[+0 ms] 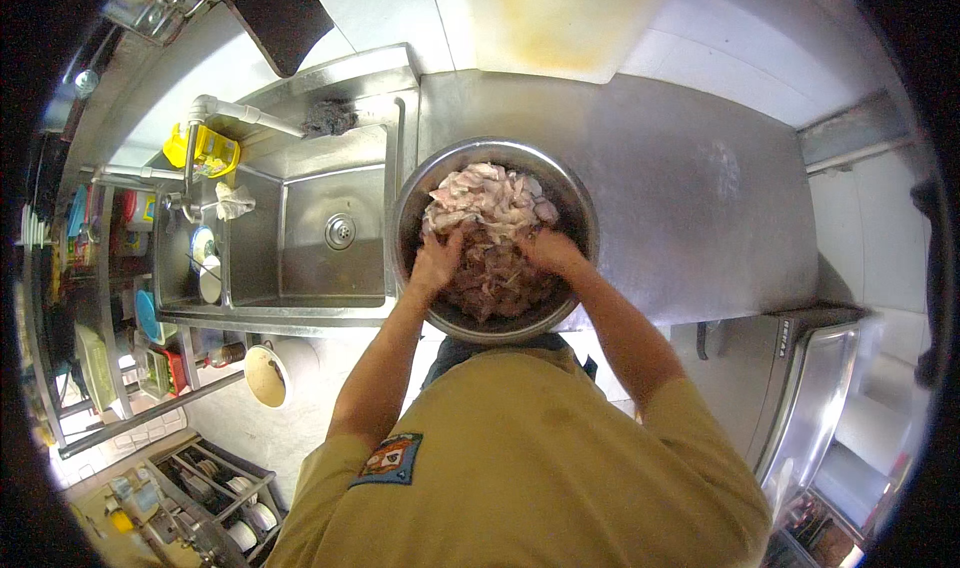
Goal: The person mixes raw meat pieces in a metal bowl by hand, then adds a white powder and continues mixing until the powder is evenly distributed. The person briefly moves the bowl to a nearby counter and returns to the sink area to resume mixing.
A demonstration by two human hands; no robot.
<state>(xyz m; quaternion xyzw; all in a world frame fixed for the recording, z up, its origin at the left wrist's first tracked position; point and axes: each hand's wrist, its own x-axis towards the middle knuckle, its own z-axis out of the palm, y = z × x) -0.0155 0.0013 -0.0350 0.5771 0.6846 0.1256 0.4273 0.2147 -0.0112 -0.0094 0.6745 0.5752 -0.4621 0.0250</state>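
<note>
A large round stainless steel bowl (420, 164) stands before me on the steel counter, near its front edge. Inside is a heap of raw meat pieces; the pale, pinkish slices (487, 193) lie on the far side and the darker, reddish-brown pieces (495, 283) on the near side. My left hand (439, 262) reaches in from the left, thumb apart, its fingertips sunk into the meat where the two colours meet. On the opposite side my right hand (553, 251) is also in the meat, its fingers mostly hidden. Whether either hand grips any pieces is unclear.
Left of the bowl is a steel sink (330, 268) with a drain and a faucet (193, 117). A yellow container (201, 151) sits behind it. The steel countertop (697, 208) extends rightward, with a stained pale board (562, 27) at its back. A white bucket (270, 376) stands below.
</note>
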